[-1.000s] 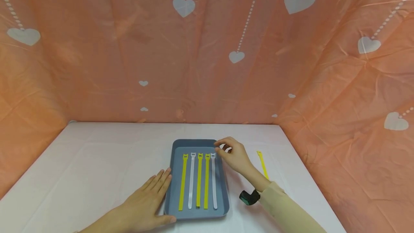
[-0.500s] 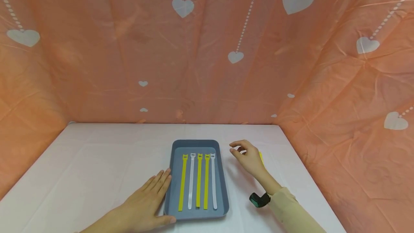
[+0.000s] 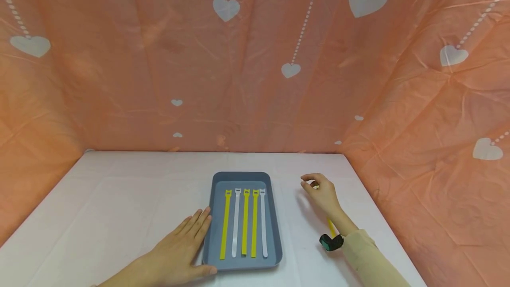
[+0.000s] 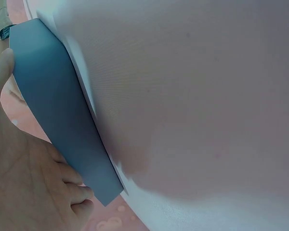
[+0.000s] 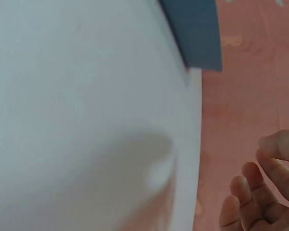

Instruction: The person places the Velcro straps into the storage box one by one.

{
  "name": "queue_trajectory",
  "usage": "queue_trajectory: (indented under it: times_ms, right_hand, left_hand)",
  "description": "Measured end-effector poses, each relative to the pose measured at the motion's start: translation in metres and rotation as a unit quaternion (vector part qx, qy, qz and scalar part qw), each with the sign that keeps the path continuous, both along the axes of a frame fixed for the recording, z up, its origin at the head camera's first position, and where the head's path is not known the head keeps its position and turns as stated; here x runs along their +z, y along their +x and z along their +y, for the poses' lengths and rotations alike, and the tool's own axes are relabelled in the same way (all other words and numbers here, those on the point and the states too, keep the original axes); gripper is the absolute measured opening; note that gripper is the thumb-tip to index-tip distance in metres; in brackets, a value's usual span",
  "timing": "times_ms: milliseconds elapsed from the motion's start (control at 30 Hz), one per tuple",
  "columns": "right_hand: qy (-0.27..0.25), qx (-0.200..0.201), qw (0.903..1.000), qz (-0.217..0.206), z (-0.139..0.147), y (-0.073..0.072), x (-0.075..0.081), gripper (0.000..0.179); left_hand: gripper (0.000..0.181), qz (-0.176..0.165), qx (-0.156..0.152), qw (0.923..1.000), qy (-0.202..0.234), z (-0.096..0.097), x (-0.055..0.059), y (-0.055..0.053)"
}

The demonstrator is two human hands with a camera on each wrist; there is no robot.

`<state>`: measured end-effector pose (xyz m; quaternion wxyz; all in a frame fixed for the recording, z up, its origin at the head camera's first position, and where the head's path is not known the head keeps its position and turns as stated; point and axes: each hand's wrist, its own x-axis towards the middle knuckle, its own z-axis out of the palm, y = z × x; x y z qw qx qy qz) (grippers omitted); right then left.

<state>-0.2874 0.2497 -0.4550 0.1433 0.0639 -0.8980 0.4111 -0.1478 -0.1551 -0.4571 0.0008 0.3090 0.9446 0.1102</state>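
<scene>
A blue-grey tray (image 3: pixel 241 176) holds several hook-and-loop cable ties side by side: three yellow, such as the middle yellow tie (image 3: pixel 245 225), and two white, such as the rightmost white tie (image 3: pixel 264 229). My left hand (image 3: pixel 179 245) lies along the tray's left side with fingers extended; in the left wrist view, thumb and fingers touch the tray's outer wall (image 4: pixel 62 106). Right of the tray, my right hand (image 3: pixel 324 196) hovers with loosely bent fingers (image 5: pixel 243 185) and holds nothing. Another yellow cable tie (image 3: pixel 331 227) lies beneath it on the table, mostly hidden by hand and wrist.
The table's white cloth (image 3: pixel 139 189) spreads around the tray. Orange curtain (image 3: pixel 255 118) with white hearts hangs along the back and sides. A dark device (image 3: pixel 331 242) is strapped to my right wrist.
My right hand has moved right, away from the tray's right rim, and is now over the loose yellow cable tie. The left hand, the tray and the ties in it have stayed put.
</scene>
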Motion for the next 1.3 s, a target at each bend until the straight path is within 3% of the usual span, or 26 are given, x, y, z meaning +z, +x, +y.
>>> queue_trajectory:
  times_ms: [267, 567, 967, 1300]
  right_hand:
    - [0.022, -0.026, 0.9986, -0.041, 0.024, -0.005, -0.003, 0.021]
    - [0.056, -0.036, 0.9963, -0.055, 0.047, -0.011, -0.005, 0.022]
    - [0.099, -0.011, 0.9923, -0.074, 0.062, -0.020, -0.014, 0.020]
    - [0.137, 0.010, 0.9864, -0.090, 0.064, -0.024, -0.016, 0.021]
  left_hand:
    - [0.116, -0.007, 0.000, 1.0000, 0.000, 0.000, 0.002, 0.000]
    - [0.116, -0.004, 0.002, 1.0000, -0.002, 0.000, 0.001, 0.000]
    - [0.116, 0.002, 0.003, 1.0000, -0.004, 0.000, -0.001, 0.000]
    - [0.117, -0.018, 0.007, 0.9998, -0.006, 0.000, 0.000, -0.001]
